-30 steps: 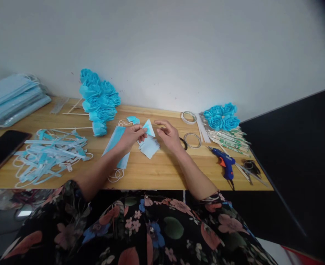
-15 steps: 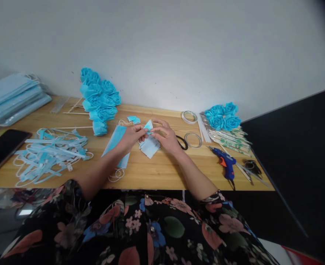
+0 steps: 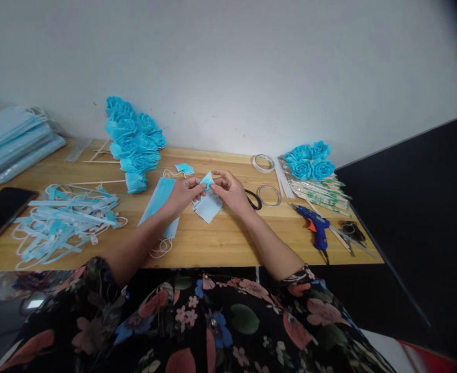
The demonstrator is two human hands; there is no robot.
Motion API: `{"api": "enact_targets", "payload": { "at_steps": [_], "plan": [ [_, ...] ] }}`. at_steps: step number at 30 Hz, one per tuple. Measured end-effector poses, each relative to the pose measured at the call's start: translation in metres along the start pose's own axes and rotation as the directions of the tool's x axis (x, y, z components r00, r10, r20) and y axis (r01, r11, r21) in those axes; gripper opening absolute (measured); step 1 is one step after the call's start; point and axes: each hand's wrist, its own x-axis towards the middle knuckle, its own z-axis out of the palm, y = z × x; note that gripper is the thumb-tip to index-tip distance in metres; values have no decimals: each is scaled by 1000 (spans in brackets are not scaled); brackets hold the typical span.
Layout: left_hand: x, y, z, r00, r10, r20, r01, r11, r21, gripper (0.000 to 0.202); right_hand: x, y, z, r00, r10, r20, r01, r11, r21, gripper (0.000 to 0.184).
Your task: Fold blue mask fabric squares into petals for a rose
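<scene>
Between my two hands is a small folded piece of blue mask fabric (image 3: 207, 180), its pale point turned up. My left hand (image 3: 186, 194) pinches its left side, and my right hand (image 3: 228, 189) grips the right side with thumb and fingers. Just below the fingers, several cut pale squares (image 3: 208, 208) lie stacked on the table. A blue face mask (image 3: 159, 201) with white ear loops lies partly under my left wrist. Beyond the hands is a small blue scrap (image 3: 184, 168). Black scissor handles (image 3: 254, 199) show partly behind my right hand.
Left on the wooden table (image 3: 220, 243) are blue fabric roses (image 3: 135, 140), a heap of cut strips (image 3: 69, 223), a phone (image 3: 5, 212) and stacked masks (image 3: 14, 140). Right are tape rolls (image 3: 263, 163), more roses (image 3: 310, 160), wrapped sticks (image 3: 323, 191) and a blue glue gun (image 3: 314, 224).
My right fingers have closed in on the fabric piece, where before they were spread more loosely. The view has shifted slightly.
</scene>
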Motion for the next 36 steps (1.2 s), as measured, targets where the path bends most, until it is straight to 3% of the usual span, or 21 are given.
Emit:
{"api": "enact_targets", "payload": {
  "at_steps": [6,11,15,20,24,30,36],
  "plan": [
    [0,0,1,1000,-7,-4,7,1000,-9,23,0,3,-2,1000,-5,4,5,999,-47,50],
    [2,-3,-3,1000,-24,6,25,996,-90,27,-4,-10,-7,987,-145,75,155,975,-159,55],
    [2,-2,-5,997,-59,42,65,983,-172,28,-7,-18,-12,960,-222,172,264,922,-283,44],
    [2,-1,-4,991,-90,95,112,961,-252,28,-5,-14,-14,943,-275,186,326,874,-361,20],
    [2,-2,-4,989,-93,113,118,962,-246,28,-1,-8,-13,944,-275,183,324,882,-343,11],
    [3,-5,-4,997,-53,58,64,979,-196,29,-1,-6,-13,948,-265,176,309,900,-309,21],
    [2,0,-2,999,36,-12,-37,997,-71,30,-3,-3,-5,988,-120,101,137,973,-186,22]
  ]
}}
